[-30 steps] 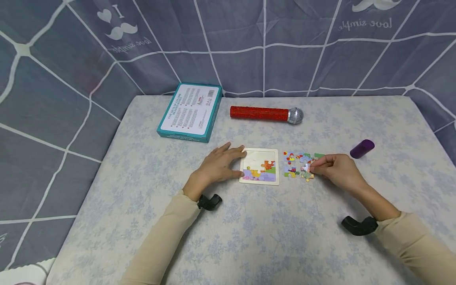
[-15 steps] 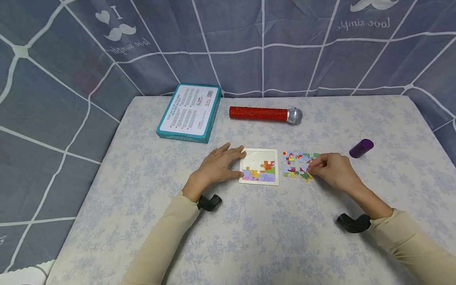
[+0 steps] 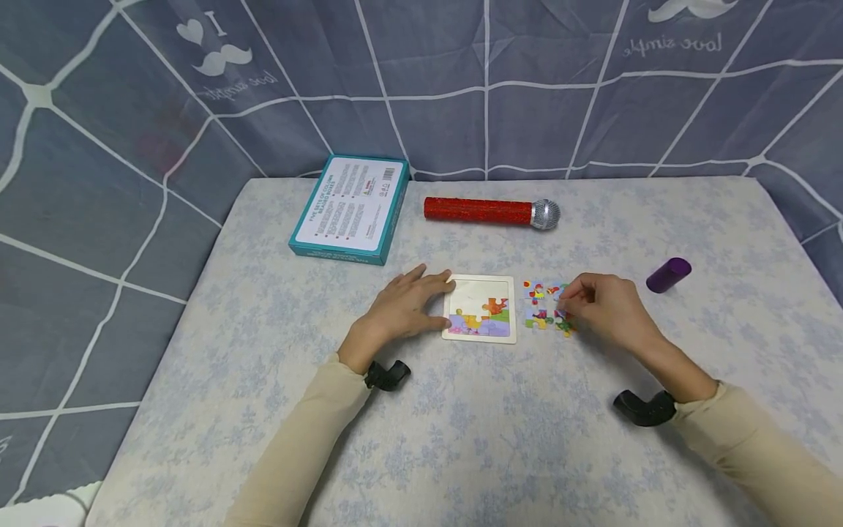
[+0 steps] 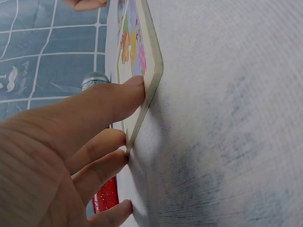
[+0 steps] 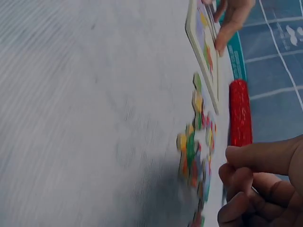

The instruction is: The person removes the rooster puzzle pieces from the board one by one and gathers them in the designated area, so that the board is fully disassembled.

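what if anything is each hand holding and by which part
Left hand holds the tray by its left edge; whether the right hand holds anything cannot be told.

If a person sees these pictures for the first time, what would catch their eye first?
Probably the bright red microphone lying toward the back of the table, right of the teal box. The eye might then drop to the nearer, partly filled puzzle tray, with the left hand at its left edge and the right hand at the loose pieces.

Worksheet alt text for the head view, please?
The left hand touches a square cream wooden jigsaw tray, partly filled; the right hand hovers above loose multicoloured pieces. Behind lie a teal cardboard box and a glittery red microphone.
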`<state>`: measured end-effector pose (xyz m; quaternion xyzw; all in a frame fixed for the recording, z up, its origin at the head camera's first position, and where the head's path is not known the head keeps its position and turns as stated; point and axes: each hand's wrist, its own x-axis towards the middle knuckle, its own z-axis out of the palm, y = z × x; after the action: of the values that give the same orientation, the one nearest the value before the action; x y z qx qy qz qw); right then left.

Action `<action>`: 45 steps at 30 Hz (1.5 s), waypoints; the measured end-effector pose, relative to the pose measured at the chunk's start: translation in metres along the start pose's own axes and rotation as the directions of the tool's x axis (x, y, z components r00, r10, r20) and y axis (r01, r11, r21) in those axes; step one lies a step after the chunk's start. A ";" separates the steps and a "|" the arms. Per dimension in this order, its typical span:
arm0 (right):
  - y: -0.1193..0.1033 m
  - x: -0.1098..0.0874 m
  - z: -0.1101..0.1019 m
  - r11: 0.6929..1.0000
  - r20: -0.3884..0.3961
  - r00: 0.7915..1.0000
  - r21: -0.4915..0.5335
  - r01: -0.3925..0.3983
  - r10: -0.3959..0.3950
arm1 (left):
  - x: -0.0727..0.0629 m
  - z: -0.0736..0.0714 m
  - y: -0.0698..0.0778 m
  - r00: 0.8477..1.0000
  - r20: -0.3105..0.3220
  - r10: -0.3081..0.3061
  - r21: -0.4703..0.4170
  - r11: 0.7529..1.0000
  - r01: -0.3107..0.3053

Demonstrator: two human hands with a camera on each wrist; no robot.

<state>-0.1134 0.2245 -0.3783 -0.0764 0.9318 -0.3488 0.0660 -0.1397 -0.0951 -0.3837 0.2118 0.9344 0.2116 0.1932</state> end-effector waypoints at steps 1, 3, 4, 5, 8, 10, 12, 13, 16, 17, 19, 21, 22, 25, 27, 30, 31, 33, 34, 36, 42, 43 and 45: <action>-0.003 0.002 0.002 1.000 0.013 1.000 0.010 0.013 -0.014 | 0.000 0.000 0.000 1.000 0.000 -0.001 0.000 1.000 0.001; -0.008 0.006 0.009 0.999 0.051 0.998 0.023 0.044 -0.045 | 0.000 0.000 0.000 1.000 0.001 -0.002 0.003 1.000 0.002; -0.010 0.009 0.013 0.998 0.068 0.996 0.023 0.060 -0.062 | 0.000 0.000 0.000 1.000 0.002 -0.002 0.003 1.000 0.002; -0.012 0.011 0.017 0.997 0.082 0.993 0.022 0.080 -0.081 | 0.000 0.000 0.000 1.000 0.002 0.000 0.003 1.000 0.000; -0.020 0.017 0.029 0.990 0.110 0.984 0.014 0.142 -0.143 | 0.000 0.000 0.000 1.000 0.001 0.003 0.003 1.000 -0.003; -0.025 0.020 0.035 0.984 0.118 0.977 0.001 0.181 -0.180 | 0.000 0.000 0.000 1.000 0.001 0.003 0.004 1.000 -0.003; -0.028 0.022 0.040 0.979 0.126 0.972 -0.013 0.203 -0.200 | 0.000 0.000 0.000 1.000 0.001 0.001 0.007 1.000 -0.001; -0.030 0.023 0.041 0.978 0.131 0.970 -0.018 0.208 -0.204 | 0.000 0.000 0.000 1.000 0.001 0.001 0.008 1.000 -0.001; -0.032 0.024 0.043 0.976 0.143 0.968 -0.036 0.214 -0.207 | 0.000 -0.001 0.001 1.000 0.003 0.000 0.010 1.000 0.000; -0.033 0.024 0.043 0.976 0.144 0.968 -0.039 0.215 -0.207 | 0.000 -0.001 0.001 1.000 0.004 0.000 0.010 1.000 0.000; -0.033 0.024 0.042 0.976 0.146 0.967 -0.041 0.214 -0.206 | 0.000 -0.001 0.001 1.000 0.006 -0.001 0.012 1.000 0.001; -0.033 0.025 0.042 0.977 0.143 0.968 -0.037 0.212 -0.205 | 0.000 -0.001 0.001 1.000 0.006 -0.003 0.013 1.000 0.003; -0.034 0.026 0.042 0.977 0.140 0.969 -0.034 0.209 -0.202 | 0.000 -0.001 0.001 1.000 0.007 -0.004 0.013 1.000 0.004; -0.035 0.027 0.043 0.980 0.119 0.975 -0.027 0.195 -0.190 | 0.001 -0.001 0.000 1.000 0.008 -0.005 0.010 1.000 0.005; -0.036 0.026 0.044 0.983 0.107 0.978 -0.018 0.183 -0.180 | 0.001 -0.001 0.000 1.000 0.009 -0.006 0.007 1.000 0.006; -0.036 0.026 0.045 0.985 0.096 0.980 -0.009 0.173 -0.172 | 0.001 -0.001 0.000 1.000 0.010 -0.005 0.008 1.000 0.005; -0.036 0.026 0.045 0.986 0.096 0.981 0.000 0.167 -0.166 | 0.001 -0.001 0.000 1.000 0.009 -0.004 0.009 1.000 0.004; -0.035 0.026 0.045 0.988 0.093 0.983 0.016 0.154 -0.155 | 0.001 -0.001 0.000 1.000 0.008 -0.003 0.010 1.000 0.003; -0.035 0.027 0.045 0.989 0.090 0.985 0.027 0.148 -0.150 | 0.001 -0.001 0.001 1.000 0.008 -0.002 0.010 1.000 0.002; -0.034 0.027 0.045 0.990 0.084 0.987 0.056 0.132 -0.136 | 0.001 -0.001 0.001 1.000 0.008 -0.003 0.010 1.000 0.003; -0.031 0.028 0.045 0.984 0.115 0.987 0.150 0.092 -0.110 | 0.001 -0.001 0.001 1.000 0.008 -0.010 0.009 1.000 0.010; -0.031 0.028 0.046 0.984 0.118 0.987 0.153 0.095 -0.113 | 0.001 -0.001 0.001 1.000 0.010 -0.010 0.010 1.000 0.010; -0.031 0.029 0.046 0.983 0.113 0.986 0.148 0.107 -0.124 | 0.001 -0.001 0.001 1.000 0.011 -0.011 0.011 1.000 0.011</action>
<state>-0.1305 0.1663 -0.3942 -0.1465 0.8929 -0.4120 0.1076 -0.1402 -0.0943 -0.3830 0.2088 0.9356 0.2041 0.1982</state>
